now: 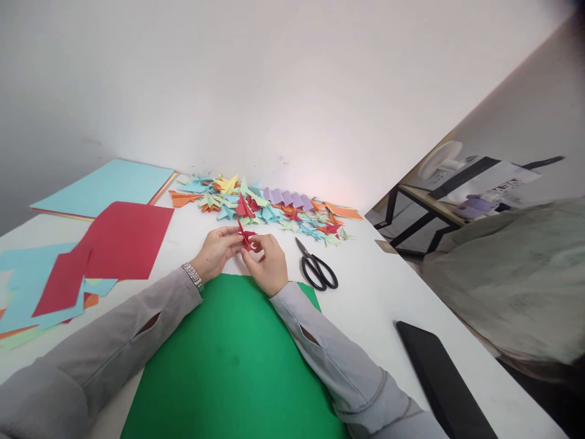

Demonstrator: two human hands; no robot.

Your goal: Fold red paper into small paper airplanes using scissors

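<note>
A small red folded paper piece (244,233) is pinched between both hands, just above the table. My left hand (219,249) grips it from the left, fingers bent around its edge. From the right, my right hand (268,263) holds it between thumb and fingertips. Parts of the piece are hidden behind the fingers, so its full shape cannot be made out. Below my wrists lies a large green sheet (228,360). Black-handled scissors (316,266) rest on the table to the right of my right hand.
Behind my hands, many colourful folded paper figures (267,213) are heaped along the wall. Red sheets (132,238), paper scraps (41,274) and a light-blue sheet stack (109,186) lie at left. A black phone-like slab (443,378) sits near the right table edge; a bed (516,280) stands beyond.
</note>
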